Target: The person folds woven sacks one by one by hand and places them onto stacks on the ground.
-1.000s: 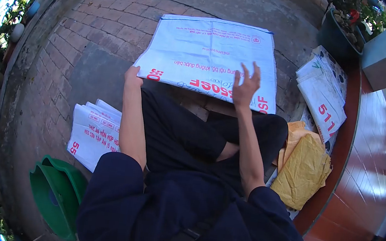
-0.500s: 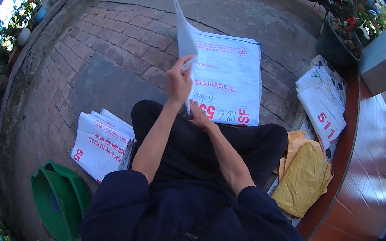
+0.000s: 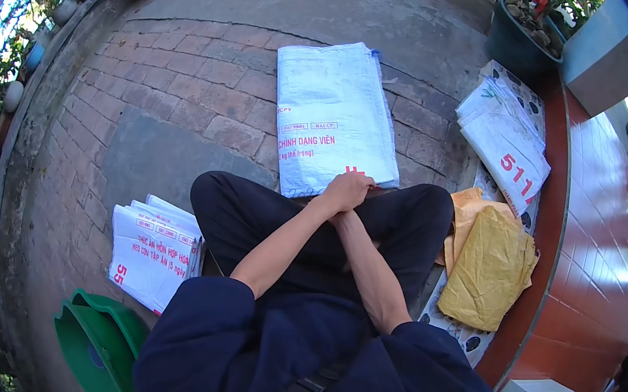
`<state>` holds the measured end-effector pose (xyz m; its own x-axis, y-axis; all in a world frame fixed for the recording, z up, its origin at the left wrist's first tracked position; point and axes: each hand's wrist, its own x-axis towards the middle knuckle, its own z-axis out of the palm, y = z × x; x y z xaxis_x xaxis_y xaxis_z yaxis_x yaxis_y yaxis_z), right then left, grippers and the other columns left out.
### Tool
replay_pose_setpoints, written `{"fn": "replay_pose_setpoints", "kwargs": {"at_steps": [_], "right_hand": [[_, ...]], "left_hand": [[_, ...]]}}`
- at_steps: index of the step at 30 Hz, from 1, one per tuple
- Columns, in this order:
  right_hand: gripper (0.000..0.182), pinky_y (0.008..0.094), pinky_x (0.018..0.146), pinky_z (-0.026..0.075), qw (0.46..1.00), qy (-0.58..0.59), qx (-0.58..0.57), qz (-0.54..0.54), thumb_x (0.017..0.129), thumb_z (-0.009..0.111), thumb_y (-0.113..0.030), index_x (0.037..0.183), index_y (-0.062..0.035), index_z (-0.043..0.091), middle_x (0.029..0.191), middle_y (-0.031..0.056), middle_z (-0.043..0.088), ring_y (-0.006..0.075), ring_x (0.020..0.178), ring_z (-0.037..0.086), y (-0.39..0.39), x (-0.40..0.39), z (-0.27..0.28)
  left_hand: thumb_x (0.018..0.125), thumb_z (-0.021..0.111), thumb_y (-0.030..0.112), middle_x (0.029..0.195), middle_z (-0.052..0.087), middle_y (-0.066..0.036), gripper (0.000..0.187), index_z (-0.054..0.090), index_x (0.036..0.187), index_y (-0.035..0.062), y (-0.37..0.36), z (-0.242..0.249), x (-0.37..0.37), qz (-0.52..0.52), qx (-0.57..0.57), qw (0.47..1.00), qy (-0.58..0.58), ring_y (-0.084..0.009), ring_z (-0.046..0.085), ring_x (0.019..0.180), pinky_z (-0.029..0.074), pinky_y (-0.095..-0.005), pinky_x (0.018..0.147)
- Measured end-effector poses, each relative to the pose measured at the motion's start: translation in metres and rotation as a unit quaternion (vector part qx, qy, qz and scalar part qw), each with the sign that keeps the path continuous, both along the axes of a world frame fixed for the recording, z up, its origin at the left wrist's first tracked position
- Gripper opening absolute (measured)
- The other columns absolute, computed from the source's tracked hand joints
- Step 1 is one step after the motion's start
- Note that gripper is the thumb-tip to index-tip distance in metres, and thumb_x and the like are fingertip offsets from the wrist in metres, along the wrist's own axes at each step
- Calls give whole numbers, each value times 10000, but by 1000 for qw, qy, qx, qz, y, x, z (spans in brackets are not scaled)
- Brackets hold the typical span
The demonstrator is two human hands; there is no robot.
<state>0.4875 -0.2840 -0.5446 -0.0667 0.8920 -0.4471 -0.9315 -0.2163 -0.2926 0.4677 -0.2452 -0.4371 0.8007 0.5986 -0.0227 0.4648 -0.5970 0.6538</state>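
A white woven sack [image 3: 333, 104] with red and blue print lies folded over on itself in front of my crossed legs. My left hand [image 3: 345, 192] is at its near right corner, the fingers closed on the edge of the folded layer. My right hand [image 3: 340, 216] sits just below, crossed under the left one. Its fingers are mostly hidden, so I cannot see what they touch. At my left knee is a stack of folded white sacks [image 3: 155, 243] with red lettering.
Green plastic scoops [image 3: 95, 349] stand at lower left. On the right lie more folded white sacks [image 3: 502, 145] and folded yellow sacks [image 3: 486, 272], beside a red-tiled step [image 3: 597, 254]. A potted plant [image 3: 526, 34] stands at far right, on brick paving [image 3: 186, 86].
My left hand has carried the raised side of the sack over to the right and down, so it now lies folded. The right hand has ended up beneath the left.
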Motion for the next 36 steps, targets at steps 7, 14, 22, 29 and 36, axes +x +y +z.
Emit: {"fn": "replay_pose_setpoints", "kwargs": {"at_steps": [7, 14, 22, 29, 36], "right_hand": [[490, 445, 809, 514, 976, -73, -205, -9, 889, 564, -259, 1259, -35, 334, 1096, 173, 559, 269, 975, 595, 14, -7, -2], [664, 421, 793, 523, 911, -147, -311, -228, 783, 709, -182, 1255, 40, 299, 1147, 191, 515, 273, 998, 582, 25, -34, 5], [385, 341, 767, 478, 925, -217, -245, -192, 830, 600, -168, 1158, 13, 509, 1056, 116, 588, 218, 927, 593, 14, 13, 39], [323, 374, 749, 469, 926, -328, -145, -117, 798, 553, -81, 1095, 41, 512, 944, 89, 592, 205, 833, 582, -33, 76, 121], [326, 356, 741, 528, 927, -342, -83, -127, 847, 540, -128, 1114, 58, 505, 968, 109, 612, 191, 841, 624, -68, 99, 200]], "left_hand": [[805, 604, 164, 1193, 550, -201, 309, 623, 1088, 43, 30, -45, -76, 222, 182, 957, -42, -390, 504, 1118, 451, -464, 895], [814, 614, 384, 1406, 253, -242, 587, 451, 1339, 178, 16, -53, -70, 289, -26, 934, 207, -490, 324, 1222, 417, -560, 912], [865, 556, 441, 915, 670, -170, 365, 716, 959, 126, 21, -28, -68, 216, -54, 974, 47, -354, 626, 845, 431, -463, 886], [856, 579, 417, 1209, 585, -133, 380, 698, 997, 85, 47, -35, -64, 164, 102, 973, -129, -299, 523, 1131, 358, -442, 943], [945, 381, 487, 1095, 643, -188, 554, 584, 1184, 30, 35, -60, -57, 131, -178, 971, -96, -365, 585, 1051, 438, -372, 907]]}}
